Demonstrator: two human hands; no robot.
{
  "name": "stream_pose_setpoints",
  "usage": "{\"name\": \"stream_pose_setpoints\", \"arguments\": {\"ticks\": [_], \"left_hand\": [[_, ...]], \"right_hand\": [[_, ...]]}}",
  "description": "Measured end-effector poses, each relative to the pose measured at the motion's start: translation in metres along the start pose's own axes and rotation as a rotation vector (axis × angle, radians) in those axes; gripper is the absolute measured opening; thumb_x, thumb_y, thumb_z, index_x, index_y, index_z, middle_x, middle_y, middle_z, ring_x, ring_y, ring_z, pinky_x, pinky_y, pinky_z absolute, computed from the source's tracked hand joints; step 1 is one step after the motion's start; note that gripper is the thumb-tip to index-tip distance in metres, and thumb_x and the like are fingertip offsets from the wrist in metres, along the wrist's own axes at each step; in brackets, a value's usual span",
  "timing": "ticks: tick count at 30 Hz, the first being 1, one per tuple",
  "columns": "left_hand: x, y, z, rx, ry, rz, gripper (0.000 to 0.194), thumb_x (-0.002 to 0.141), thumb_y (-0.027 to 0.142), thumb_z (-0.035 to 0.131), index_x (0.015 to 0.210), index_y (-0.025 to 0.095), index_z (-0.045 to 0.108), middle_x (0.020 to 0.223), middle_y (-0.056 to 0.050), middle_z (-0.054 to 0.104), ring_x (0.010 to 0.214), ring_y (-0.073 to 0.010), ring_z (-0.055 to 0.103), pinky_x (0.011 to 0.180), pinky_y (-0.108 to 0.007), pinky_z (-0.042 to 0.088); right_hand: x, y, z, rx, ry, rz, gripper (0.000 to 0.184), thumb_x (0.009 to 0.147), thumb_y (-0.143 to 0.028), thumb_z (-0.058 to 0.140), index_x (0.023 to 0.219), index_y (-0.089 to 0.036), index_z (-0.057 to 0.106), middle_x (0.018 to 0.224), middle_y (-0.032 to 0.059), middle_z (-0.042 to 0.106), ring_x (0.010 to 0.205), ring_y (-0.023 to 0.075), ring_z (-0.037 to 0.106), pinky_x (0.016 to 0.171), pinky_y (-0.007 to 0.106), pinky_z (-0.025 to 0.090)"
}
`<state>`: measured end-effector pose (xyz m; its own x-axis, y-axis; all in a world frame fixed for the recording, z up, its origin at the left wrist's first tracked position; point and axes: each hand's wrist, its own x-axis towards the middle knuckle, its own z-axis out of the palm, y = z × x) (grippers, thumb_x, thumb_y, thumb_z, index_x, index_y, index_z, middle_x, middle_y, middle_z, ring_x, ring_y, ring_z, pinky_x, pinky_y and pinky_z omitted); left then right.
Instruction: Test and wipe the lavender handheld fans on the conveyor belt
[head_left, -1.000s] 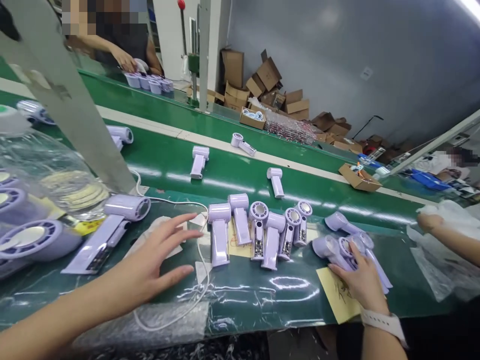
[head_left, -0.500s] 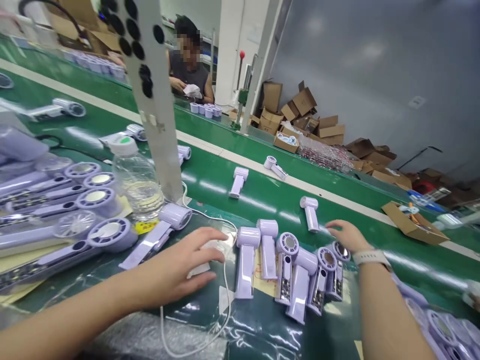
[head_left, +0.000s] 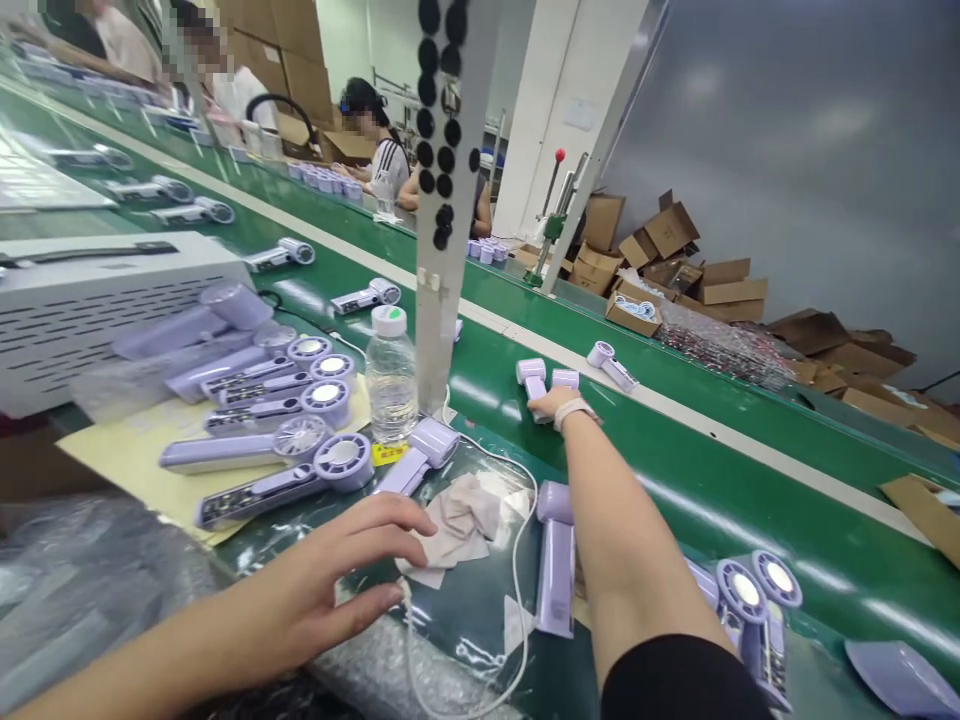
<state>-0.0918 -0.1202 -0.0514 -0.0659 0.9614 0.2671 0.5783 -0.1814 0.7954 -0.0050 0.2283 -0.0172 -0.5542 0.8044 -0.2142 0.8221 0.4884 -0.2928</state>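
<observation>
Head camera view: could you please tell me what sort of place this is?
Most likely a factory assembly line: a long green conveyor belt carries lilac handheld fans, more fans lie batched at this station, and other seated workers line the far side.

Bright, even overhead light; white glare streaks on green conveyor belt (head_left: 675, 440) beyond water bottle (head_left: 391, 375). Shadows soft. Wide-angle stretch and blur toward frame edges; faces behind bottle pixelated.

Green conveyor belt (head_left: 675, 500) — lilac handheld fans (head_left: 277, 490), a water bottle (head_left: 390, 375), crumpled cloth (head_left: 457, 520).
</observation>
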Motion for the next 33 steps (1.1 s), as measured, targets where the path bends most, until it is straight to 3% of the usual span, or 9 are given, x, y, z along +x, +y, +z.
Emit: {"name": "stream_pose_setpoints", "arguments": {"ticks": [5, 7, 9, 12, 16, 18, 23, 29, 33], "left_hand": [[0.019, -0.017, 0.019, -0.595, 0.111, -0.176, 0.034, 0.101, 0.041, 0.052, 0.128, 0.025, 0.065, 0.128, -0.012, 0.070, 0.120, -0.0260, 0.065, 0.110, -0.045, 0.048], [0.039, -0.013, 0.035, -0.981, 0.219, -0.187, 0.061, 0.091, 0.057, 0.064, 0.143, 0.027, 0.053, 0.147, -0.014, 0.060, 0.134, -0.0297, 0.057, 0.117, -0.048, 0.042], [0.058, -0.006, 0.049, -1.247, 0.313, -0.194, 0.078, 0.080, 0.074, 0.066, 0.136, 0.021, 0.059, 0.145, -0.016, 0.060, 0.135, -0.0338, 0.056, 0.114, -0.048, 0.046], [0.067, -0.001, 0.055, -1.403, 0.373, -0.295, 0.066, 0.075, 0.072, 0.072, 0.109, 0.015, 0.073, 0.113, -0.014, 0.076, 0.110, -0.0303, 0.071, 0.099, -0.041, 0.057], [0.049, -0.012, 0.042, -1.457, 0.240, -0.344, 0.057, 0.066, 0.065, 0.083, 0.086, 0.013, 0.076, 0.083, -0.007, 0.078, 0.079, -0.0224, 0.075, 0.075, -0.031, 0.064], [0.042, -0.017, 0.033, -1.479, 0.220, -0.314, 0.057, 0.064, 0.067, 0.083, 0.085, 0.014, 0.077, 0.080, -0.005, 0.077, 0.074, -0.0208, 0.074, 0.072, -0.030, 0.064], [0.045, -0.014, 0.020, -1.410, 0.430, -0.208, 0.057, 0.065, 0.070, 0.080, 0.085, 0.017, 0.075, 0.082, -0.003, 0.076, 0.075, -0.0200, 0.073, 0.071, -0.030, 0.064], [0.060, -0.004, 0.028, -1.431, 0.359, -0.165, 0.070, 0.058, 0.084, 0.074, 0.077, 0.017, 0.070, 0.081, -0.008, 0.074, 0.087, -0.0294, 0.074, 0.071, -0.038, 0.063], [0.072, 0.005, 0.044, -1.414, 0.368, -0.115, 0.070, 0.058, 0.087, 0.070, 0.067, 0.018, 0.067, 0.085, -0.008, 0.074, 0.094, -0.0307, 0.074, 0.071, -0.037, 0.063]], "right_hand": [[-0.077, -0.010, -0.003, 0.180, 0.070, -0.183, 0.028, 0.095, -0.036, 0.065, 0.108, -0.012, 0.073, 0.110, 0.0113, 0.071, 0.097, 0.0272, 0.070, 0.087, 0.044, 0.058], [-0.129, -0.014, 0.011, 0.235, 0.126, -0.267, 0.036, 0.086, -0.039, 0.070, 0.113, -0.014, 0.074, 0.128, 0.0154, 0.065, 0.114, 0.0340, 0.065, 0.097, 0.050, 0.053], [-0.176, -0.018, 0.030, 0.314, 0.243, -0.358, 0.049, 0.079, -0.044, 0.075, 0.121, -0.017, 0.074, 0.154, 0.0196, 0.045, 0.138, 0.0424, 0.048, 0.112, 0.059, 0.041], [-0.218, -0.018, 0.055, 0.458, 0.210, -0.423, 0.060, 0.077, -0.052, 0.079, 0.129, -0.023, 0.072, 0.164, 0.0170, 0.033, 0.151, 0.0453, 0.029, 0.118, 0.064, 0.032], [-0.226, -0.015, 0.090, 0.799, 0.181, -0.302, 0.039, 0.101, -0.048, 0.046, 0.117, -0.021, 0.069, 0.119, 0.0165, 0.072, 0.109, 0.0317, 0.070, 0.090, 0.049, 0.058], [-0.228, -0.023, 0.111, 0.629, 0.154, -0.186, 0.031, 0.102, -0.035, 0.043, 0.103, -0.016, 0.068, 0.084, 0.0140, 0.074, 0.077, 0.0293, 0.072, 0.073, 0.045, 0.059], [-0.241, -0.044, 0.145, 0.290, -0.102, -0.297, 0.017, 0.082, -0.005, 0.066, 0.096, -0.012, 0.071, 0.087, 0.0165, 0.074, 0.087, 0.0333, 0.072, 0.080, 0.044, 0.054], [-0.251, -0.018, 0.130, 1.106, -0.388, -0.226, 0.022, 0.091, -0.029, 0.061, 0.108, -0.017, 0.070, 0.058, -0.0047, 0.059, 0.051, 0.0143, 0.059, 0.052, 0.025, 0.050], [-0.258, -0.017, 0.125, 1.337, -0.253, -0.195, 0.034, 0.091, -0.050, 0.067, 0.078, -0.018, 0.064, 0.051, -0.0051, 0.053, 0.048, 0.0113, 0.053, 0.050, 0.022, 0.044]]}}
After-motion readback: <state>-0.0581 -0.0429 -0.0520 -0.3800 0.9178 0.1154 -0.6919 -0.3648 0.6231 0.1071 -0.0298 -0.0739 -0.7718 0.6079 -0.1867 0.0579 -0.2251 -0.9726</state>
